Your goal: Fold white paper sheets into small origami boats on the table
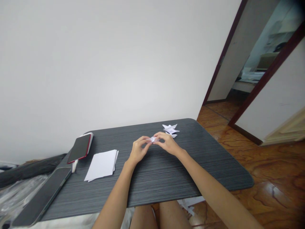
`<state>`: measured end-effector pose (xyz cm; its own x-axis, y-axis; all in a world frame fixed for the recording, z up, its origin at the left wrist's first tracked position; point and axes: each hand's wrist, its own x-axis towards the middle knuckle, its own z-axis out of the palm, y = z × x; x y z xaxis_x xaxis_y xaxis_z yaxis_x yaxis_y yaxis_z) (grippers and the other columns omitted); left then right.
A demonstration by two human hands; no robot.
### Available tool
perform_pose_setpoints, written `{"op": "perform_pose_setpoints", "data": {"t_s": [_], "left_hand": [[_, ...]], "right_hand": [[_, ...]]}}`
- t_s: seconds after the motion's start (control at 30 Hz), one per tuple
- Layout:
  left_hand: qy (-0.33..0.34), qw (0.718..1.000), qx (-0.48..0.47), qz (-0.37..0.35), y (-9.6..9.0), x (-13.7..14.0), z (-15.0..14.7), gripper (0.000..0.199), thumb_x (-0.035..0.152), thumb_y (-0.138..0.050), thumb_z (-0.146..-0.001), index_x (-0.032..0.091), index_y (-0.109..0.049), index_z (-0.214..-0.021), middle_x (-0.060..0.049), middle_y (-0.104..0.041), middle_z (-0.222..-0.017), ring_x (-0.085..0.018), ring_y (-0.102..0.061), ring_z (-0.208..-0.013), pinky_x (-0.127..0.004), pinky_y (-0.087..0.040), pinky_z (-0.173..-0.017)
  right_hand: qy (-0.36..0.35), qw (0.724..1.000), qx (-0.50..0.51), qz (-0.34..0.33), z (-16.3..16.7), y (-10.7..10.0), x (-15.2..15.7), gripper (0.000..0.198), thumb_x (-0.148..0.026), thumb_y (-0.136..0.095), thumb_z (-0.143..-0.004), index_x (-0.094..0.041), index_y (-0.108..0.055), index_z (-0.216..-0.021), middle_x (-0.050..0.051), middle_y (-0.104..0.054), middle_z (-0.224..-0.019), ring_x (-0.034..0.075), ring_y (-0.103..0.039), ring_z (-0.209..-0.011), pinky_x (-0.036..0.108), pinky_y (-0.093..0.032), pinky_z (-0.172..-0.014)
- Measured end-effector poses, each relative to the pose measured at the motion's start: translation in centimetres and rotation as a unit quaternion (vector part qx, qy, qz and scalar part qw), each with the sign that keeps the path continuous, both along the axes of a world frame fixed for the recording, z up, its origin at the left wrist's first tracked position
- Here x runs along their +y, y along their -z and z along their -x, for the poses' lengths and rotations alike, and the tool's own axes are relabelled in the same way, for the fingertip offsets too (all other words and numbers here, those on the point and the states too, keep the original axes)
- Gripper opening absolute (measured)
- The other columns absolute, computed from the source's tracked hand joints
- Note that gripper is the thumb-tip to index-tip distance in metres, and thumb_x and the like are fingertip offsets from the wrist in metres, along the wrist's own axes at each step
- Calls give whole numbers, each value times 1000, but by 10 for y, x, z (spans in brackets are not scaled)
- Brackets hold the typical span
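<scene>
Between my two hands is a small piece of folded white paper (152, 139), held just above the dark table (152, 178). My left hand (139, 149) pinches its left side with thumb and fingers. On the other side, my right hand (168, 143) grips the right end the same way. Fingers cover much of the paper, so its full shape is hidden. Just beyond my right hand lie several folded white paper figures (170, 129) with pointed tips, the nearest partly behind the hand.
A stack of white paper sheets (102, 165) lies left of my arms. Farther left, a tablet-like device with a red edge (80, 148) rests on a white stand, near a long dark flat device (45, 195). Paper scraps (189, 206) show on the floor below the table's front edge.
</scene>
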<state>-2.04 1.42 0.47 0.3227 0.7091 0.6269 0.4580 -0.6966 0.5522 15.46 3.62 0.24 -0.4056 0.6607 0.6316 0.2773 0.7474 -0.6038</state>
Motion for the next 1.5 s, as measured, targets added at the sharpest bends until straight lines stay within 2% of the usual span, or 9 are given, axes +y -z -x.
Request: {"op": "perform_pose_setpoints", "data": {"t_s": [0.13,0.27,0.53,0.73,0.8,0.87,0.97,1.2,1.5], "left_hand": [[-10,997,-53,51,0,-1,-2,14,25,-55,-75,16,-58,-84,-6,-60,-83,-15,-58,-77,-28,-46,-72],[-7,983,-138,121,2,0,-4,35,27,-58,-71,17,-48,-103,-4,-61,-85,-15,-59,-79,-29,-48,-73],[-6,947,-207,246,5,5,-3,34,31,-65,-63,11,-60,-89,-8,-65,-81,-17,-61,-72,-31,-49,-71],[-11,931,-269,248,7,6,-6,46,30,-69,-59,11,-54,-98,-9,-65,-85,-18,-62,-76,-31,-49,-72],[-27,937,-257,234,9,7,-6,42,30,-69,-59,11,-56,-94,-9,-65,-87,-18,-62,-78,-30,-48,-72],[-35,944,-243,221,9,7,-5,39,31,-68,-59,11,-58,-92,-9,-64,-90,-18,-61,-80,-29,-48,-72],[-35,947,-234,217,10,7,-4,37,32,-68,-60,12,-59,-90,-9,-65,-90,-18,-62,-79,-28,-48,-71],[1,914,-246,322,0,3,-7,38,33,-66,-63,7,-59,-91,-8,-67,-67,-17,-63,-63,-29,-49,-63],[-3,904,-282,321,4,5,-7,42,31,-70,-58,10,-56,-91,-7,-68,-71,-19,-65,-68,-32,-50,-68]], "right_hand": [[24,999,32,31,3,0,-1,11,-24,-61,-70,-17,-58,-79,4,-60,-82,15,-56,-77,29,-43,-73],[25,993,77,85,6,-2,-3,31,-25,-63,-67,-19,-52,-95,2,-61,-83,15,-57,-78,28,-43,-72],[2,976,143,162,9,0,-3,42,-26,-64,-65,-19,-48,-104,2,-62,-78,15,-58,-73,29,-43,-71],[-24,935,260,240,13,4,4,69,-20,-71,-53,-22,-37,-114,1,-58,-84,11,-57,-69,26,-46,-67],[-29,913,281,293,14,4,5,64,-20,-73,-49,-20,-45,-107,2,-59,-84,12,-58,-70,26,-46,-68],[-45,896,277,344,14,5,6,45,-22,-73,-50,-15,-56,-91,2,-62,-79,14,-59,-72,28,-45,-71],[-56,892,254,370,14,5,5,25,-25,-71,-54,-12,-62,-73,3,-63,-67,13,-58,-65,27,-45,-65],[-39,906,234,351,14,4,4,21,-27,-71,-53,-11,-64,-66,1,-61,-56,10,-52,-50,23,-39,-50],[-51,887,272,369,16,11,7,22,-27,-72,-52,-12,-65,-66,1,-62,-58,10,-52,-52,24,-39,-51]]}}
